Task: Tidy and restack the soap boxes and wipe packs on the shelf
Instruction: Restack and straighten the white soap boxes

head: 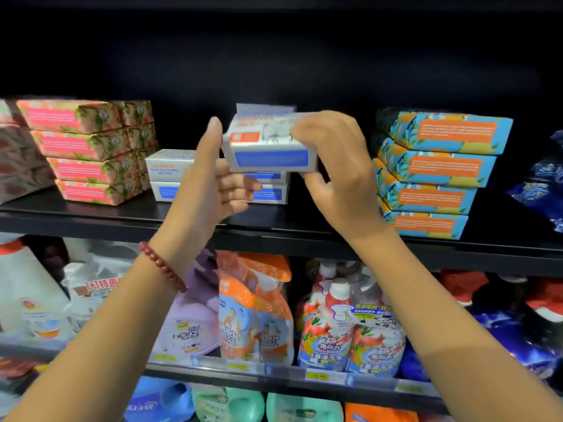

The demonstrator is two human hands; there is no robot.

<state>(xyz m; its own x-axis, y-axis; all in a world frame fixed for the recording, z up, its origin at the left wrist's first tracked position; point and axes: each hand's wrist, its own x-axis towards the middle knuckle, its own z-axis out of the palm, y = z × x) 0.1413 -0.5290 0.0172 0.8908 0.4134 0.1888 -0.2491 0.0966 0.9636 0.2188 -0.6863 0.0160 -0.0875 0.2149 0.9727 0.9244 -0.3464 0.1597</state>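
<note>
A white soap box with a blue panel [268, 147] is held in the air in front of the upper shelf. My right hand [332, 159] grips its right end. My left hand [210, 178] supports its left end, thumb up along the side. Behind and below it stand more white soap boxes: a short stack [268, 190] partly hidden by my hands, and two boxes [169, 175] to the left. Another white box [262, 109] peeks out above the held one.
Pink floral soap boxes [88, 153] are stacked at the left of the black shelf [106, 214]. Blue and orange boxes [438, 172] are stacked at the right, dark blue packs [545, 184] beyond them. Detergent bottles and refill pouches [256, 309] fill the shelf below.
</note>
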